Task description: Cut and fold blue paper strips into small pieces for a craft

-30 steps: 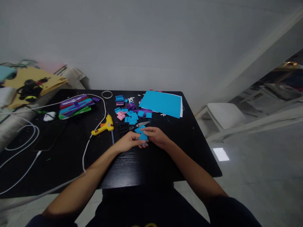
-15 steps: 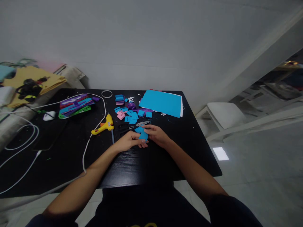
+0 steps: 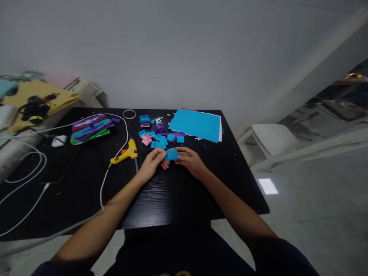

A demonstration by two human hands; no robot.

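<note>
Between my two hands is a small blue piece of paper (image 3: 171, 155), lying crosswise. My left hand (image 3: 155, 160) pinches its left end between thumb and fingers. At its right end, the fingers of my right hand (image 3: 190, 161) are closed on the edge. Just beyond my hands lie small blue paper pieces (image 3: 160, 142) in a loose pile, with a few pink pieces (image 3: 147, 140) and purple ones (image 3: 159, 128) among them. The scissors are mostly hidden behind my hands.
A yellow glue gun (image 3: 126, 152) with a white cord lies left of my hands. A large blue sheet (image 3: 197, 125) rests on white paper at the back right. Colored folded stacks (image 3: 92, 128) and a phone (image 3: 61, 165) are farther left. A white stool (image 3: 274, 140) stands right of the table.
The blue paper piece has turned from upright to crosswise and moved slightly away from me. My left hand has shifted up with it, and both hands now hold opposite ends.
</note>
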